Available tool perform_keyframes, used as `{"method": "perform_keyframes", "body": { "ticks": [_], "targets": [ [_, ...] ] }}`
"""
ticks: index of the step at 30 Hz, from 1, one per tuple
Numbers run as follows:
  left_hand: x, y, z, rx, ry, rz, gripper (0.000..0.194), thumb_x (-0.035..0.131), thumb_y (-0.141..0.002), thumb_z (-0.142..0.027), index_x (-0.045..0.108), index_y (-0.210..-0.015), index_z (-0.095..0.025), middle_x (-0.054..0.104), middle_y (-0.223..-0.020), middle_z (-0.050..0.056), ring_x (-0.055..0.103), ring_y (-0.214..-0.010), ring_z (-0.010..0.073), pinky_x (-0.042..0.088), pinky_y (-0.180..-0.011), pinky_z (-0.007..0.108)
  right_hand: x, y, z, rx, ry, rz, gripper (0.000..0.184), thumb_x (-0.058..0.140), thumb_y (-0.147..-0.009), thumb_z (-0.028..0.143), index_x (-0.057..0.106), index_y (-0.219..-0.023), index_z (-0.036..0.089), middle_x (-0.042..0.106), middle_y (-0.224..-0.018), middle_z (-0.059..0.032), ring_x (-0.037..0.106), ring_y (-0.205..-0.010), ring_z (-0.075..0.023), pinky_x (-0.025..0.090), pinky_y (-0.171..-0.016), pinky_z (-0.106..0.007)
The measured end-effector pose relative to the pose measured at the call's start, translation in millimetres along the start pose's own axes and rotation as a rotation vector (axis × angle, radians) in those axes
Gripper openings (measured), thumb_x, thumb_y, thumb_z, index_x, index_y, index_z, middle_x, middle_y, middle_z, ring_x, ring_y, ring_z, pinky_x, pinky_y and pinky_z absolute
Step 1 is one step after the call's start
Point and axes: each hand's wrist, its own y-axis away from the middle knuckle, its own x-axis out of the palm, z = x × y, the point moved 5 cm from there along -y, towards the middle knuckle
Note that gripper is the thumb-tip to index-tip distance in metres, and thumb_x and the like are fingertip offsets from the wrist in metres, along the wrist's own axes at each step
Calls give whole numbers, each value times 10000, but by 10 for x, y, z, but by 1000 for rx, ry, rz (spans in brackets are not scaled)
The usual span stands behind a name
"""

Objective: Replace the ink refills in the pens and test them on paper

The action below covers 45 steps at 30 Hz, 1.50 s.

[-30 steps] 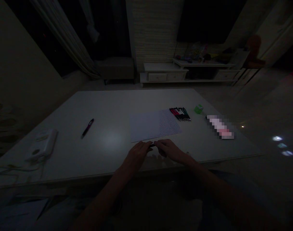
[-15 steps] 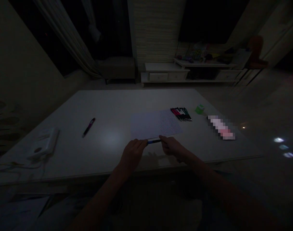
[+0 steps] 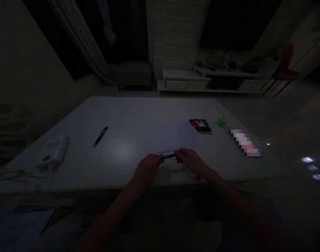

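The room is very dim. Both hands meet over the near middle of a white table [image 3: 138, 112]. My left hand [image 3: 148, 166] and my right hand [image 3: 191, 160] each pinch one end of a blue pen [image 3: 168, 156], held level just above the tabletop. A sheet of paper [image 3: 172, 136] with writing on its right part lies just beyond the hands. A row of several pens [image 3: 201, 126] rests at the paper's far right corner. A single dark pen [image 3: 100, 136] lies alone to the left.
A small green object [image 3: 221, 121] and a blurred pink-white item [image 3: 245, 142] lie at the table's right. A white power strip [image 3: 53, 151] with cords sits at the left edge. A low white cabinet [image 3: 184, 82] stands beyond the table.
The hands drew slightly apart, so a blue pen now shows between them. The camera view shifted a little, so everything sits slightly further right.
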Motion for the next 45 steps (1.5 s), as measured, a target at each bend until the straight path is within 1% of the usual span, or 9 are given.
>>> {"method": "perform_keyframes", "body": {
  "ticks": [4,9,12,14,16,18,22,36,45],
  "targets": [
    [72,10,-33,-128,160,61,349,533,-842,-209,466,-1182,-175,669,-930,70,640,-803,176,528,-716,315,5,119,277,-360,432,-87,325,592,-795,353,566,-1059,165,612,-1058,-133,500,-1030,-256,327,-882,-403],
    [91,-45,-181,-112,260,88,428,526,-845,-212,396,-1253,-227,647,-1011,53,630,-856,160,522,-744,305,251,160,240,-371,562,199,231,478,-830,122,558,-1045,156,637,-941,-109,558,-858,-201,363,-790,-337],
    [25,-73,-125,-141,185,44,471,526,-841,-223,365,-1284,-216,629,-1036,68,617,-854,164,516,-765,329,67,60,165,-235,357,100,232,408,-833,108,547,-1013,155,614,-894,-86,538,-793,-170,371,-724,-296],
    [-4,-66,-15,-184,84,36,452,520,-839,-219,389,-1270,-192,628,-1024,80,608,-875,179,510,-776,349,-160,-30,110,-102,86,-32,178,412,-857,241,546,-947,166,579,-779,-45,506,-695,-155,366,-647,-276],
    [14,-35,94,-197,-20,75,392,504,-838,-194,447,-1225,-167,626,-1036,99,592,-939,203,494,-809,374,-343,-104,41,50,-225,-103,335,383,-851,463,517,-716,188,467,-588,1,427,-554,-138,336,-555,-270],
    [64,13,166,-167,-95,122,353,497,-826,-158,495,-1179,-148,604,-1106,122,561,-1026,226,466,-863,401,-420,-152,4,148,-540,-62,514,279,-803,645,360,-529,218,310,-482,28,328,-470,-128,314,-507,-282],
    [162,113,209,-109,-159,158,335,486,-823,-158,518,-1156,-140,534,-1235,151,463,-1178,266,397,-948,471,-449,-168,19,164,-947,57,546,179,-751,721,193,-501,237,190,-469,40,257,-459,-135,316,-491,-303],
    [220,178,189,-96,-208,230,322,446,-850,-159,493,-1166,-118,495,-1271,168,438,-1202,266,400,-950,441,-526,-331,128,24,-1120,-60,475,245,-775,638,201,-536,230,150,-489,50,152,-482,-138,248,-487,-299],
    [189,241,166,-112,-174,220,318,424,-864,-157,479,-1176,-132,480,-1285,164,420,-1214,266,370,-960,462,-313,-544,169,103,-1186,-50,417,366,-790,584,368,-573,228,247,-446,59,238,-411,-116,265,-447,-273]
  ]
}}
